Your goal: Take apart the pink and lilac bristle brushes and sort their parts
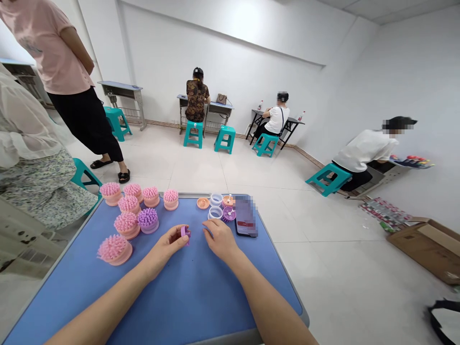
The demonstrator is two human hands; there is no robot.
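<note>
My left hand (pixel 167 245) pinches a small purple plastic piece (pixel 185 233) over the middle of the blue table; its far side is hidden by the fingers. To its right, my right hand (pixel 222 240) is held with the fingers loosely bent and apart, and nothing shows in them. Just beyond my right hand lie two whitish rings (pixel 215 212), an orange disc (pixel 203 203), an orange round part (pixel 228 201) and a purple bristled part (pixel 229 214). On the left stand several pink bristle brushes (pixel 115 250) and one purple bristle brush (pixel 148 220).
A phone (pixel 246 218) lies at the table's (pixel 179 302) right edge. Close by on the left are a standing person (pixel 61 52) and a person in a floral skirt (pixel 36 182). Other people sit at desks farther off. A cardboard box (pixel 424 249) is on the floor at right.
</note>
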